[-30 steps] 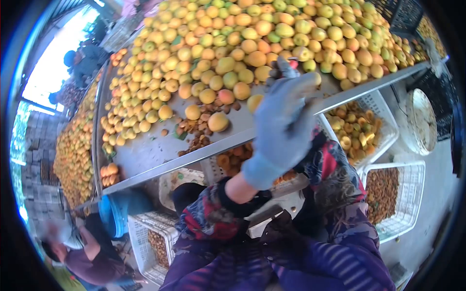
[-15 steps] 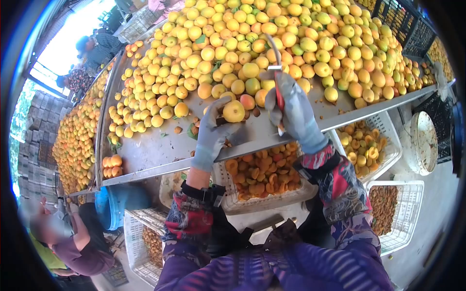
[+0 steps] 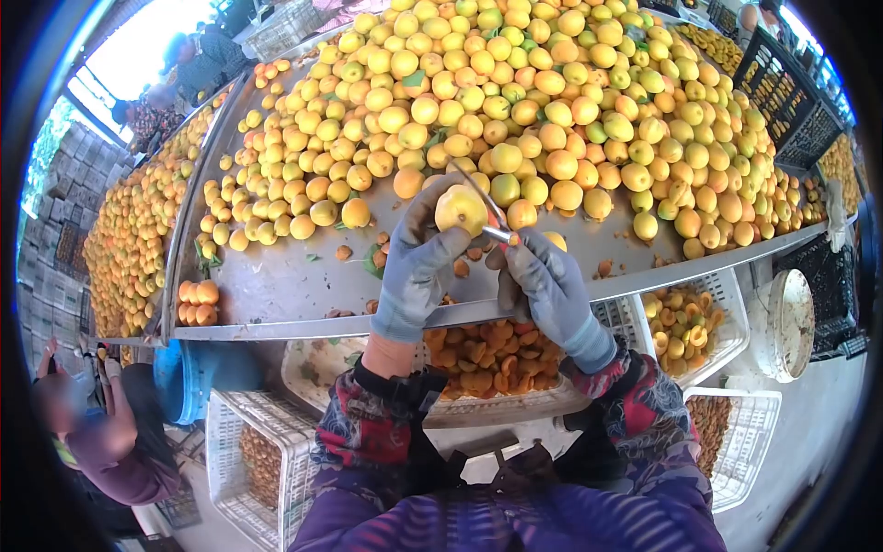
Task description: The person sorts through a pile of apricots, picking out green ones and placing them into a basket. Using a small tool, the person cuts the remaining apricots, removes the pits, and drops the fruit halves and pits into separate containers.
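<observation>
A yellow apricot [image 3: 460,210] rests in my gloved left hand [image 3: 412,269], thumb and fingers closed around it above the front of the metal table [image 3: 276,281]. My gloved right hand [image 3: 549,287] is wrapped round the handle of a knife [image 3: 477,191]. Its curved blade slants up and left, right at the apricot's side. Small brown pits [image 3: 461,268] lie on the metal by the hands. Behind them rises a large heap of apricots [image 3: 515,110].
Below the table edge stands a crate of halved apricots [image 3: 497,354], with another white crate [image 3: 727,299] to its right. Crates of pits [image 3: 267,451] stand lower on both sides. A blue bucket [image 3: 189,382] and a seated person [image 3: 110,442] are at left.
My right hand has come left and turned the knife from upright to slanting against the apricot. My left hand has lifted the apricot slightly. The camera view has shifted a little.
</observation>
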